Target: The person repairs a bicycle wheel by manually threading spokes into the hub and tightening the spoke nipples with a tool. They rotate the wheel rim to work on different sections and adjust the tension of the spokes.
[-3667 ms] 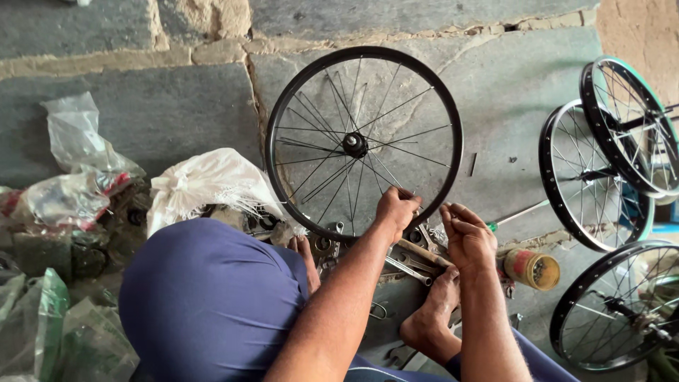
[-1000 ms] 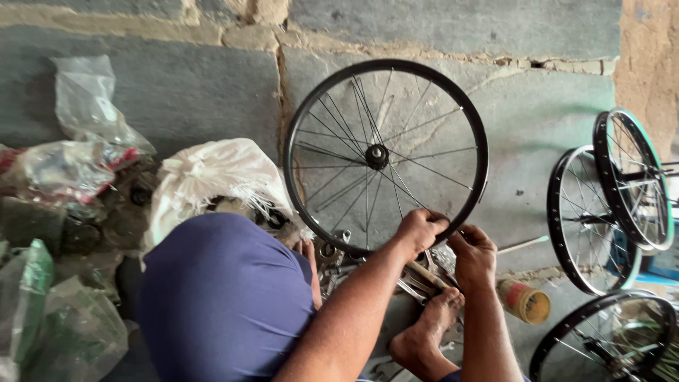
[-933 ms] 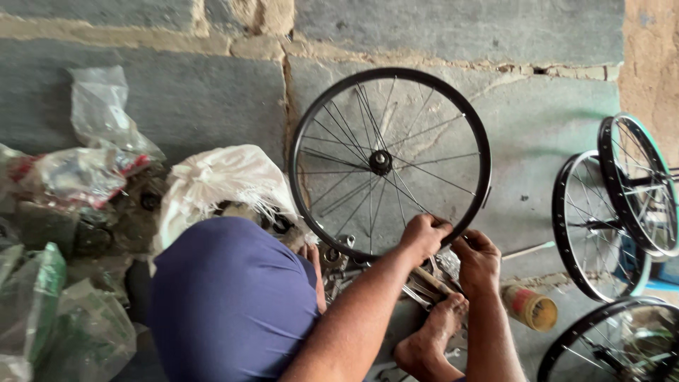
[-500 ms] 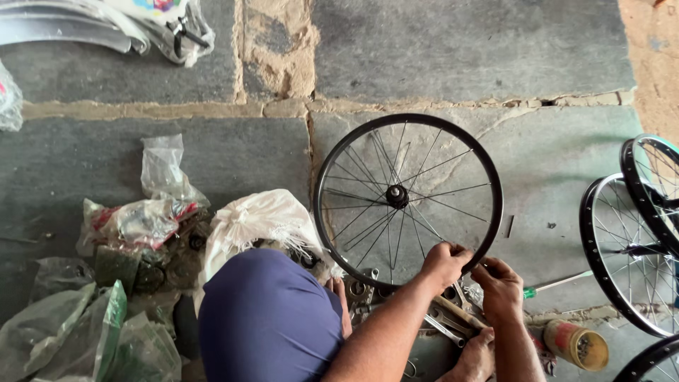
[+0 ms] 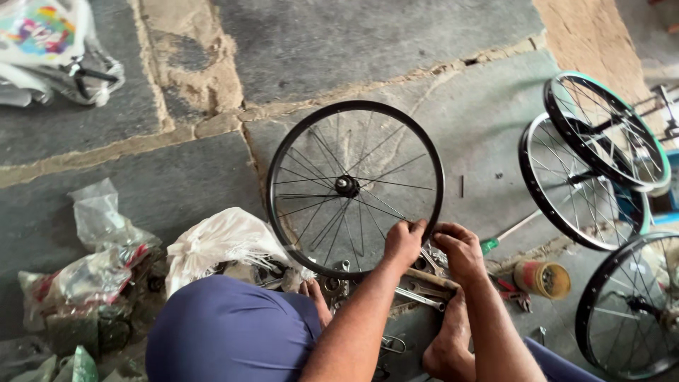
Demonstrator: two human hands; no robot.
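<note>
— What have you got hold of?

— The wheel (image 5: 356, 187). It stands upright on the stone floor (image 5: 396, 42) in front of me, black rim, thin spokes, hub in the middle. Both my hands are at its lower right edge.

— How are your fingers set?

— My left hand (image 5: 403, 242) is curled over the rim, fingers closed on it. My right hand (image 5: 458, 249) sits just beside it, touching the rim too, fingers bent tight; whether they pinch a spoke or only the rim I cannot tell, my knuckles hide it.

— What lies about you?

— Under my hands, spanners (image 5: 417, 293) and small metal parts on the floor, with my bare foot (image 5: 447, 346) just below them. A screwdriver (image 5: 511, 232) with a green handle lies to the right of my right hand, and a small tin (image 5: 542, 279) near it. Further right, three more wheels (image 5: 598, 180) lean together, well apart from mine.

— And on the other side?

— My knee (image 5: 230, 329) in blue cloth, a white bag (image 5: 221, 244) just beyond it, near the rim's lower left, and clear plastic bags (image 5: 95, 269) of parts further left.
</note>
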